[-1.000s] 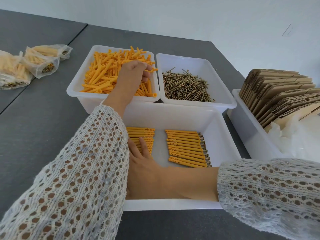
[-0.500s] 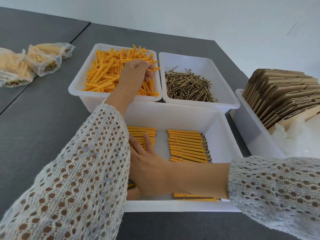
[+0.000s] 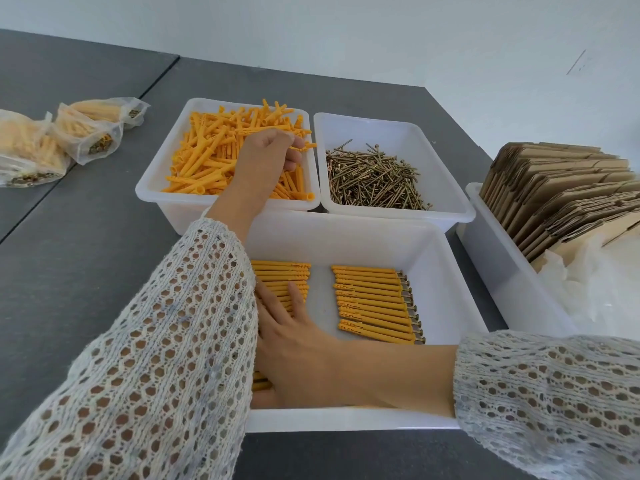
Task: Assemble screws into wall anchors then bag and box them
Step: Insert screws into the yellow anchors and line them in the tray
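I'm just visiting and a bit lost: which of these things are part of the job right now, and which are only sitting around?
In use:
- loose orange anchors, left hand pinching one
- screws
- assembled rows in the front bin, right hand resting flat on them

Waiting for later:
- filled bags
- flat cardboard boxes
- clear plastic

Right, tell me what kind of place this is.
Most likely a small hand-packing bench for hardware kits. White bins hold loose orange wall anchors and screws, flat cardboard boxes stand ready on the right, and filled bags lie on the grey table.
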Motion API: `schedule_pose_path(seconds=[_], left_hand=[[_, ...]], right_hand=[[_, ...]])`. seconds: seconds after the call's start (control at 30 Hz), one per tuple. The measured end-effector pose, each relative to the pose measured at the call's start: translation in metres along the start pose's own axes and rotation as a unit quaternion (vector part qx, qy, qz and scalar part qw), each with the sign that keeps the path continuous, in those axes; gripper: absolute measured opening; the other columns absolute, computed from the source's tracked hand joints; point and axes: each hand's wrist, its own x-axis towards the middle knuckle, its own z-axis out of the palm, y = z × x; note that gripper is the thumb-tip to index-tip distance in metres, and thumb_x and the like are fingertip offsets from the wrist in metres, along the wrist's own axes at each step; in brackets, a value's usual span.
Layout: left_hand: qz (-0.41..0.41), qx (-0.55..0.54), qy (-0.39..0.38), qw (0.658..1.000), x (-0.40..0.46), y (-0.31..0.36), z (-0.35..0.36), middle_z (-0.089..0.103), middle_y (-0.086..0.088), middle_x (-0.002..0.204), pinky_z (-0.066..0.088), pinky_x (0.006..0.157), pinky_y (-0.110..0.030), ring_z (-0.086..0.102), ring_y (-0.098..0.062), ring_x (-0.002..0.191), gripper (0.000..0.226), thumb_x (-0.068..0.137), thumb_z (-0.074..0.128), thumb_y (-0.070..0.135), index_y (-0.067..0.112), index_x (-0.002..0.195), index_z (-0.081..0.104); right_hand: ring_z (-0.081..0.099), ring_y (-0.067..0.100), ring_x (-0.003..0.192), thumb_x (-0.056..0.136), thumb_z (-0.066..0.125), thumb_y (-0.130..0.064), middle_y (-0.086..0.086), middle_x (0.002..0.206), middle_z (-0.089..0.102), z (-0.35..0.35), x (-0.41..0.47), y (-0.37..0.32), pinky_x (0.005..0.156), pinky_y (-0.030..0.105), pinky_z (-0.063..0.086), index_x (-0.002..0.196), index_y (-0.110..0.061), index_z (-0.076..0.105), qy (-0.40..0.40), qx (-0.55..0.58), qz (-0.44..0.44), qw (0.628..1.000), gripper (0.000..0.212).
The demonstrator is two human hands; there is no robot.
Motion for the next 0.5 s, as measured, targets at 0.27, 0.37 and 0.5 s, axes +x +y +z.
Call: schedule_pose_path(seconds=[0.27,0.37,0.5], left_hand=[[0.018,0.023,0.01,1.0,-0.001,-0.002,0.001,0.068,0.003,0.082,0.045,0.061,-0.01,0.061,-0.006,0.075,0.031,0.1,0.042,0.018,0.017,0.093,0.072],[0.039,0.044,0.015,0.998,-0.002,-0.004,0.003,0.067,0.002,0.079,0.046,0.064,-0.016,0.059,-0.009,0.074,0.031,0.1,0.042,0.014,0.018,0.088,0.07],[0.059,0.082,0.044,0.994,-0.002,-0.003,0.005,0.064,0.009,0.072,0.046,0.062,-0.017,0.055,-0.009,0.066,0.032,0.097,0.042,0.009,0.009,0.085,0.072]], right_hand=[[-0.019,0.026,0.149,0.093,0.049,-0.058,0.01,0.164,-0.011,-0.029,0.001,-0.009,0.117,0.059,-0.011,0.158,-0.018,0.002,-0.035,0.073,0.015,0.997,0.089],[0.036,0.033,0.135,0.096,0.049,-0.048,0.016,0.144,0.046,-0.082,0.003,-0.001,0.113,0.048,0.026,0.134,-0.018,0.055,0.044,-0.012,-0.024,0.999,0.049],[0.038,0.014,0.05,0.097,0.042,-0.033,-0.004,0.058,0.039,-0.144,0.008,0.043,0.049,0.026,0.027,0.058,-0.022,0.034,0.146,0.042,0.13,0.98,0.042]])
